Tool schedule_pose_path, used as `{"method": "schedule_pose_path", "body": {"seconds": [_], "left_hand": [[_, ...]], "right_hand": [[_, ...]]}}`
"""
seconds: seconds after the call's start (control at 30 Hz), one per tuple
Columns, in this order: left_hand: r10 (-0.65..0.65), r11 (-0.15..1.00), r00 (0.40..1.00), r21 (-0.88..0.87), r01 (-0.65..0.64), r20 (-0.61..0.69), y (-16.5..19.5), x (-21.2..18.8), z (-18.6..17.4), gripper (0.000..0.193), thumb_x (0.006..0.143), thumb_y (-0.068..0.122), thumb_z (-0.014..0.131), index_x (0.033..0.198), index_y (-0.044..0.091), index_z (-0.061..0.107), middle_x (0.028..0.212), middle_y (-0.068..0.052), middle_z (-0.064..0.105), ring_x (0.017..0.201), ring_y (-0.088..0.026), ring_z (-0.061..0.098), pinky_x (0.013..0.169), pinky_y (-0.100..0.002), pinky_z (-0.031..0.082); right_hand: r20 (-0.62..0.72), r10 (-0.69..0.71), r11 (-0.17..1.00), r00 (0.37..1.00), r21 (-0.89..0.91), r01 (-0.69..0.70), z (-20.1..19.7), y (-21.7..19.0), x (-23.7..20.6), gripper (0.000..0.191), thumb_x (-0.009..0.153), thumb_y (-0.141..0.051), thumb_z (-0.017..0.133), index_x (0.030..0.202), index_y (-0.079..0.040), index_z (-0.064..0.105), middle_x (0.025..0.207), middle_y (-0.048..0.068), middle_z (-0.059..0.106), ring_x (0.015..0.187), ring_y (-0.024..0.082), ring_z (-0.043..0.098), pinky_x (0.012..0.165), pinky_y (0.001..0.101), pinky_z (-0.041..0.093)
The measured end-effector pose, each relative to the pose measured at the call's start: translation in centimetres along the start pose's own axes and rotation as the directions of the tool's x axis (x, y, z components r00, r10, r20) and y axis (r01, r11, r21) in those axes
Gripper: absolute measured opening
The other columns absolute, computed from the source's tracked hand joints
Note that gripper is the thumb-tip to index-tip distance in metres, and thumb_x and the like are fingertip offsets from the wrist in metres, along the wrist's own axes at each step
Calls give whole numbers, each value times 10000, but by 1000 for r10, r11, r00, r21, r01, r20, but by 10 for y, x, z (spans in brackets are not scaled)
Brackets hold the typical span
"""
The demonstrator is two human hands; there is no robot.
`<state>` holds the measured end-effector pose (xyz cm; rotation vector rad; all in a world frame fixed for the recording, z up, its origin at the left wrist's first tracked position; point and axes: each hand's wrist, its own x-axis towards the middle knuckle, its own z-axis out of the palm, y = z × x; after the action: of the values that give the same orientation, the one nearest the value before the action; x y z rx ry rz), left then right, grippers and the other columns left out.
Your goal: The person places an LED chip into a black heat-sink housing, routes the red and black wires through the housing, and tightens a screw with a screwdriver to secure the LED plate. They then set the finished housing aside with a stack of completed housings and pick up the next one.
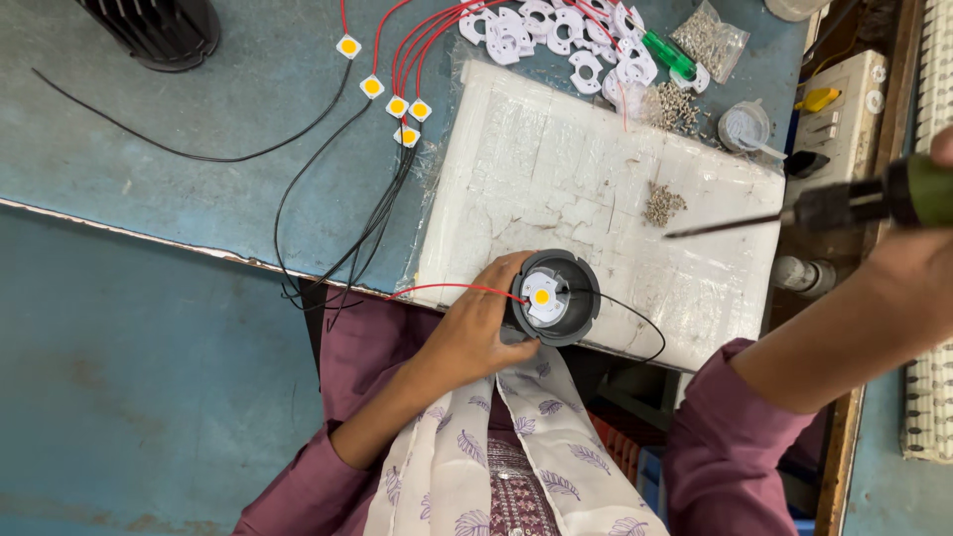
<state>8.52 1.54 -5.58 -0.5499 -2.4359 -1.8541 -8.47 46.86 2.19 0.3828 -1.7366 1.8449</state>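
Observation:
My left hand (476,323) grips the side of a round black lamp housing (579,308) at the near edge of a white foam slab (556,169). Inside the housing sits a white holder with a yellow LED chip (541,296); a red wire (452,289) and a black wire (640,320) run out of it. My right hand (918,283) holds a green-handled screwdriver (854,201) at the right, its tip hovering over the slab near a small pile of screws (663,203).
Several yellow LED chips on red and black wires (397,106) lie on the blue table. White plastic holders (556,30), a bag of screws (710,38), loose screws (675,104) and a small cup (745,127) sit at the back. A black finned heat sink (159,30) stands top left.

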Motion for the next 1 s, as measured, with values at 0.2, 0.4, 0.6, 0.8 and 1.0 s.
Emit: {"method": "schedule_pose_path", "body": {"seconds": [0.2,0.4,0.6,0.8,1.0], "left_hand": [[16,998,999,-59,-19,-48,5,2,4,1055,700,307,933,1506,19,317,1471,-243,469,1401,-436,447,1173,-484,365],[-20,998,1000,-51,20,-4,6,6,5,1020,713,163,908,1539,19,328,1466,-216,509,1420,-421,463,1219,-478,351],[-16,996,1000,-88,15,-13,6,7,5,970,703,128,878,1504,7,342,1453,-218,500,1389,-386,498,1175,-433,405],[-26,995,1000,-101,27,5,7,6,3,946,712,120,858,1499,5,347,1432,-219,506,1381,-388,504,1171,-437,409],[-35,995,999,-91,35,3,9,6,3,946,715,132,862,1497,5,344,1428,-225,505,1375,-397,504,1162,-440,414]], "right_hand": [[55,-137,977,989,174,125,158,-91,-75,161,1071,-144,532,1161,-15,567,881,114,584,718,179,583,647,344,510],[261,-74,970,963,241,9,255,-122,-94,123,972,-66,527,1089,-73,489,632,39,505,454,105,556,436,321,495],[95,57,957,994,277,-82,268,-120,-115,260,1022,40,580,1211,-40,421,677,80,485,443,138,508,481,361,491],[118,65,957,991,272,-95,257,-113,-122,205,1100,20,583,1219,-33,424,727,96,474,481,150,497,521,366,490],[135,56,966,989,242,-87,261,-112,-118,222,1071,-1,599,1196,-51,421,696,81,476,452,132,493,495,357,490]]}}
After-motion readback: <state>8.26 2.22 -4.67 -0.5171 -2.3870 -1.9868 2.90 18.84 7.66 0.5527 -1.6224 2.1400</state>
